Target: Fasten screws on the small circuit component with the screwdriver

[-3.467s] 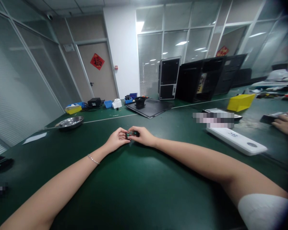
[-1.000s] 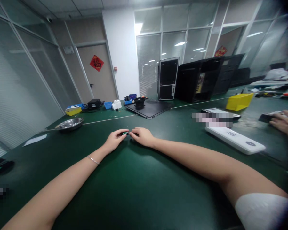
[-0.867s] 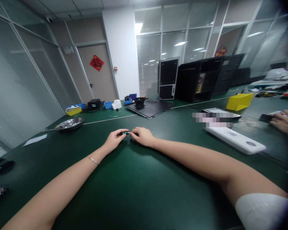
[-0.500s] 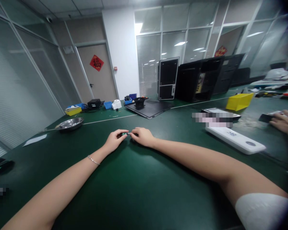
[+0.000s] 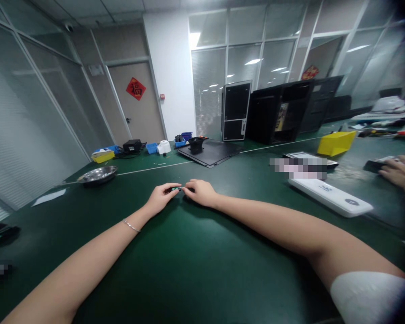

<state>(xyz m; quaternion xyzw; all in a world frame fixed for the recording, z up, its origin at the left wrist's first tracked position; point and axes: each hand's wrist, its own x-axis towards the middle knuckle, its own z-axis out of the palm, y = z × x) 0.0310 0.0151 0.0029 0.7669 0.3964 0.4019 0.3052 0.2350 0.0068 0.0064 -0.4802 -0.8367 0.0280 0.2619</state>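
Close together at the middle of the green table [image 5: 202, 252], both my hands meet over a small green piece [image 5: 175, 189] that looks like a circuit board with a shiny metal end. My left hand [image 5: 160, 198] grips it between thumb and fingers, which cover most of it. Thumb and fingertips of my right hand [image 5: 200, 192] are pinched together at its metal end. Too little of the piece shows to tell its exact kind.
A metal bowl [image 5: 99, 174] stands at the left. Black panels [image 5: 212, 153] lie ahead, with computer cases [image 5: 236, 110] behind. A long white device [image 5: 332, 195] and a yellow bin [image 5: 336, 143] are at the right, where another person's hand [image 5: 400, 171] holds a dark object.
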